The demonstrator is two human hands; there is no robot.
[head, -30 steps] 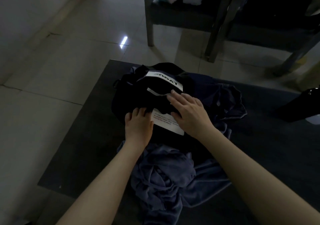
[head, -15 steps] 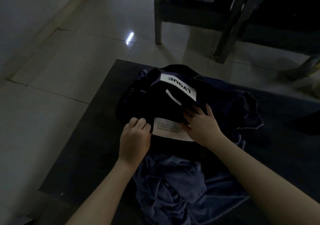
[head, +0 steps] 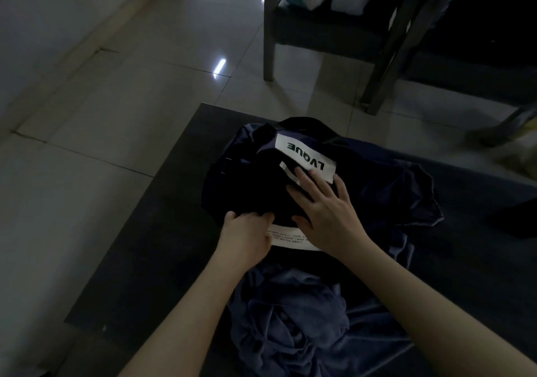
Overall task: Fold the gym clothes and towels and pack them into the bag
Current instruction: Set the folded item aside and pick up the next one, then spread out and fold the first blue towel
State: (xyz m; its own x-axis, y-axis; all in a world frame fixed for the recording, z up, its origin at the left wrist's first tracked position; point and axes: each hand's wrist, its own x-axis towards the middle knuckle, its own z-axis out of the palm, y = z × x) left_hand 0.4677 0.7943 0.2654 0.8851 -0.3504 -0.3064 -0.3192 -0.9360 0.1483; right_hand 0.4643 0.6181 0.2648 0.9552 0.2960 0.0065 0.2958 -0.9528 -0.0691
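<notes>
Left hand (head: 247, 233) grips the near edge of the black bag (head: 241, 185), its fingers curled into the fabric. Right hand (head: 325, 211) lies open and flat on top of the bag, fingers spread, the fingertips touching a white label (head: 305, 156) that reads LVQUE. A second white label (head: 290, 239), with small print, shows at the bag's near side, between and partly under the two hands. The bag sits on a dark desk (head: 162, 260), on top of crumpled blue cloth (head: 290, 318) that spreads out to the near side and to the right; how many pieces it makes I cannot tell. Beyond the desk, two chair legs (head: 268, 28) stand on the tiled floor (head: 116, 115).
</notes>
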